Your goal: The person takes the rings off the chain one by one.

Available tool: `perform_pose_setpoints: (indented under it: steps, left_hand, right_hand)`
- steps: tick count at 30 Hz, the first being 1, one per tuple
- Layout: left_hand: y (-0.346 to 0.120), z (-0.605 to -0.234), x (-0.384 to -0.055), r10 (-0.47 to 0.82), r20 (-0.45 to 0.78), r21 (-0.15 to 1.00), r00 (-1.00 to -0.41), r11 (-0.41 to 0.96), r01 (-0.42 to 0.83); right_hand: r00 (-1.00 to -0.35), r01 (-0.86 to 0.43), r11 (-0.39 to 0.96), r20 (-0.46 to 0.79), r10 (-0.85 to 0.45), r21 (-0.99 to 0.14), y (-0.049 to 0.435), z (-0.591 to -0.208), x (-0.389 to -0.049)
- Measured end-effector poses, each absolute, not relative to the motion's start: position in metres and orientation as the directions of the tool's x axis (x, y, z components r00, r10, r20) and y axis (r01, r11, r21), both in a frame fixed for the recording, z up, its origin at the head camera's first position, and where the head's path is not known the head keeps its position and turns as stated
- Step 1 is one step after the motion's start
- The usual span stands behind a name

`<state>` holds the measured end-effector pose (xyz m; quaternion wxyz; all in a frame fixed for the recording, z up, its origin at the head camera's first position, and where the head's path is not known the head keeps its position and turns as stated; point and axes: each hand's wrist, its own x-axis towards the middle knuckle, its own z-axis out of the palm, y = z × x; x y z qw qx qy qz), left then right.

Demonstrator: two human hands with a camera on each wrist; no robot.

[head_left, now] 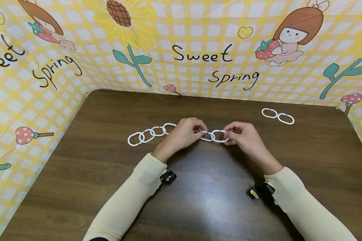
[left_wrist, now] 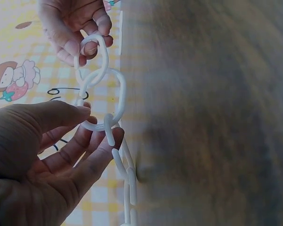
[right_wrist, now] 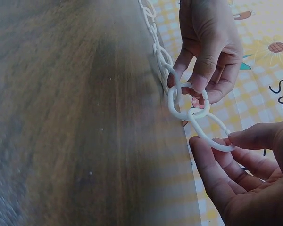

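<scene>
A chain of white plastic oval links point(head_left: 142, 136) runs across the table from the left, passing behind my left hand point(head_left: 185, 134). With thumb and fingertips, that hand pinches the second-to-last link point(left_wrist: 121, 96), where the neighbouring link hooks through it. The end link point(right_wrist: 205, 137) is threaded through this one. My right hand point(head_left: 243, 135) pinches the end link's far side between thumb and fingers. Small gaps show in the sides of several links. In the head view, part of the chain is hidden behind the left hand.
Two loose white links, one farther left point(head_left: 269, 117) and one farther right point(head_left: 286, 123), lie near the back right of the brown wooden table point(head_left: 63, 187). A yellow checked cloth point(head_left: 199, 33) with printed drawings borders the back and sides. Small black cameras sit at both wrists.
</scene>
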<state>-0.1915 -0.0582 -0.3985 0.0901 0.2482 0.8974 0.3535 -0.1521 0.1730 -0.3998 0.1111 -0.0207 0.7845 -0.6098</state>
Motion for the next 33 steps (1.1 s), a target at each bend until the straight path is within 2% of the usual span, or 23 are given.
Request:
perform_pose_setpoints:
  steps: [33]
  left_hand:
    - [-0.0618,-0.3979,-0.1911,0.499,-0.003,0.705,-0.867,0.616,0.352]
  right_hand:
    - [-0.970,0.109,0.245,-0.157,-0.185,-0.963,0.1721,-0.4009,-0.1525]
